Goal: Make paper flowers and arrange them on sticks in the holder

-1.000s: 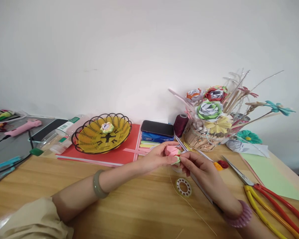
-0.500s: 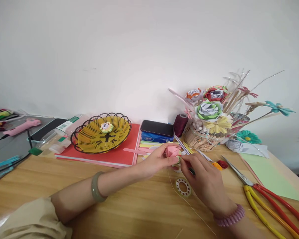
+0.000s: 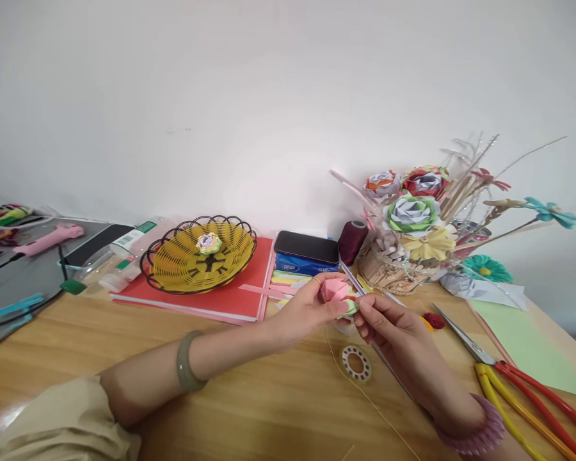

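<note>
My left hand (image 3: 300, 314) holds a small folded paper flower (image 3: 337, 290), pink on top with a green paper petal (image 3: 350, 307) at its lower right. Closed in a pinch, my right hand (image 3: 398, 333) has its thumb and fingertips at the edge of the green petal. A thin thread (image 3: 372, 403) hangs below the flower and trails across the table to the front. Under the hands lies a tape roll (image 3: 356, 363) with a ring of holes. A narrow pale strip (image 3: 391, 370) shows beneath my right hand; whether it is held cannot be made out.
On the left, a yellow woven basket (image 3: 230, 259) with a small paper rose (image 3: 208, 242) stands on red paper (image 3: 264, 269). Behind the hands are a phone (image 3: 307, 246) and a maroon thread spool (image 3: 352, 242). Scissors (image 3: 484, 358) and a flower pot (image 3: 388, 272) stand right.
My right hand has turned and shifted slightly right, its thumb now showing on top at the green petal. My left hand keeps hold of the flower. The whole view has shifted a little.
</note>
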A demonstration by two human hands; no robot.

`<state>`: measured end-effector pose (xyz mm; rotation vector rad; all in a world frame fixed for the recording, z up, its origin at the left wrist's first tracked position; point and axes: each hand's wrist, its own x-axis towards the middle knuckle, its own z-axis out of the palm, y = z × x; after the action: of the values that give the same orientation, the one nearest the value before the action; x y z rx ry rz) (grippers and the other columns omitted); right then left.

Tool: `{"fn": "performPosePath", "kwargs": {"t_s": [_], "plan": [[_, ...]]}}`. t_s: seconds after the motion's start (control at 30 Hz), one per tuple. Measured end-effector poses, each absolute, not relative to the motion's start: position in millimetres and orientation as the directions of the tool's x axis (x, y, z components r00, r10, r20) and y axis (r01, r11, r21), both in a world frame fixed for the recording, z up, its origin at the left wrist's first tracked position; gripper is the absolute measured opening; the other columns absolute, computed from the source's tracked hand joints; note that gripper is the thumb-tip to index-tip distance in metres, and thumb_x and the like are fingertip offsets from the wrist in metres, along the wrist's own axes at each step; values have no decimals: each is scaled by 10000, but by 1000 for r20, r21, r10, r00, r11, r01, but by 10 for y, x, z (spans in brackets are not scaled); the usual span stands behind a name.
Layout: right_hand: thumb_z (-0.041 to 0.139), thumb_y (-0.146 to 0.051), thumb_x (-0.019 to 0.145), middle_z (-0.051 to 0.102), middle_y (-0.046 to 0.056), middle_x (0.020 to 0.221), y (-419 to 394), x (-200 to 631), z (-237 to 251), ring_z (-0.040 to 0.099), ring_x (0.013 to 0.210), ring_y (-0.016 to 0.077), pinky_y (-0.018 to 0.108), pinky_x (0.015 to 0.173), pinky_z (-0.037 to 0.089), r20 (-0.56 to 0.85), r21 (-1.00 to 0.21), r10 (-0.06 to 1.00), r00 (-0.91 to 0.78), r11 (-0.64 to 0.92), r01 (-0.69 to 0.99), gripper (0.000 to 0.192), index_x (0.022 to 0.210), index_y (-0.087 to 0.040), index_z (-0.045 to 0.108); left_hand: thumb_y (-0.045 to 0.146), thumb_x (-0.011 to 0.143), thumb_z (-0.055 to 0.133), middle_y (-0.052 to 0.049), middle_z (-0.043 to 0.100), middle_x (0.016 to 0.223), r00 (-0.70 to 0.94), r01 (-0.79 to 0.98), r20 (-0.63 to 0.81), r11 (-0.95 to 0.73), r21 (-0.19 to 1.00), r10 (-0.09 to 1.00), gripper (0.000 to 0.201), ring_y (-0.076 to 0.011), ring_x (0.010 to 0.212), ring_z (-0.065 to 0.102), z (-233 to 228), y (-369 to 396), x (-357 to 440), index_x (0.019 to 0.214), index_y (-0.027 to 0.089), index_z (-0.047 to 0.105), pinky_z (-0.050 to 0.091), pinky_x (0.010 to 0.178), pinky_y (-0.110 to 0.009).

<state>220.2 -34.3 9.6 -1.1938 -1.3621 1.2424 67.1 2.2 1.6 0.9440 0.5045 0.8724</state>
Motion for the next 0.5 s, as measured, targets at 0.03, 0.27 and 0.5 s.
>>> {"fn": "performPosePath", "kwargs": {"t_s": [0.03, 0.27, 0.5], "plan": [[590, -448, 768, 510, -2, 644, -355, 2186, 100, 450, 577, 117, 236, 535, 392, 6, -998, 994, -113, 12, 58, 283, 690, -177, 575, 350, 599, 752, -51, 559, 1037, 565, -420, 2, 285, 862, 825, 515, -172, 904, 540, 15, 18, 674, 1031, 198, 516, 437, 819, -353], [529, -448, 815, 475, -19, 598, -427, 2098, 146, 422, 544, 108, 221, 501, 372, 82, -983, 996, -28, 85, 162, 307, 652, -188, 529, 373, 629, 726, -48, 539, 1022, 558, -400, 22, 245, 883, 830, 533, -163, 919, 513, 22, -23, 679, 1061, 195, 470, 433, 817, -329], [409, -428, 885, 502, -7, 614, -434, 2110, 90, 471, 563, 134, 250, 524, 399, 260, -860, 965, -37, 249, 445, 309, 692, -208, 508, 334, 699, 678, -58, 530, 1087, 567, -379, 74, 180, 908, 820, 487, -180, 1012, 489, -47, -37, 667, 1110, 196, 458, 390, 893, -334]]}}
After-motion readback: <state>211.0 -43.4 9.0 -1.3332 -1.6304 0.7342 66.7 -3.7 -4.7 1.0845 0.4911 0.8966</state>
